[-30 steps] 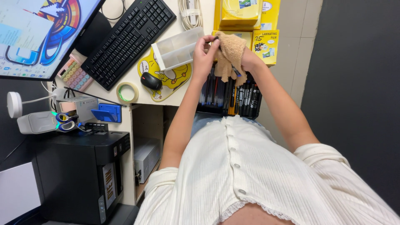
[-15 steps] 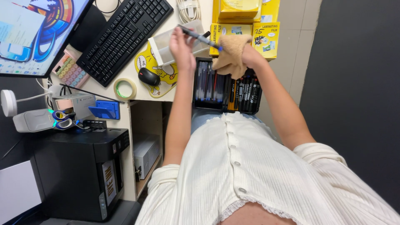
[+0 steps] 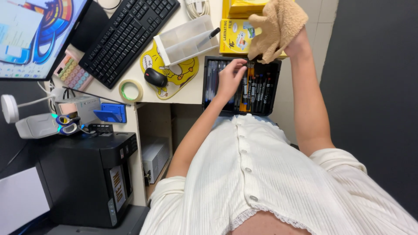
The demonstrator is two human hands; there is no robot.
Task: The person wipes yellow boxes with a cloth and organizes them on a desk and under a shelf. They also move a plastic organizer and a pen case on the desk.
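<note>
Tan fluffy cloth [image 3: 278, 27] is bunched in the right hand [image 3: 295, 40], soft and light. Left hand [image 3: 230, 78] dips loose fingers into the black tray [image 3: 273, 89] of pens [image 3: 257, 89]; they look thin, hard and smooth, best pinched mid-barrel

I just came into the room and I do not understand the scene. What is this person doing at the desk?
A person in a white top sits at a desk. The left hand reaches into a black tray full of pens, fingers on the pens. The right hand is raised and grips a tan cloth. One pen lies in a clear divided organizer beside the keyboard, near a mouse on its yellow pad.
</note>
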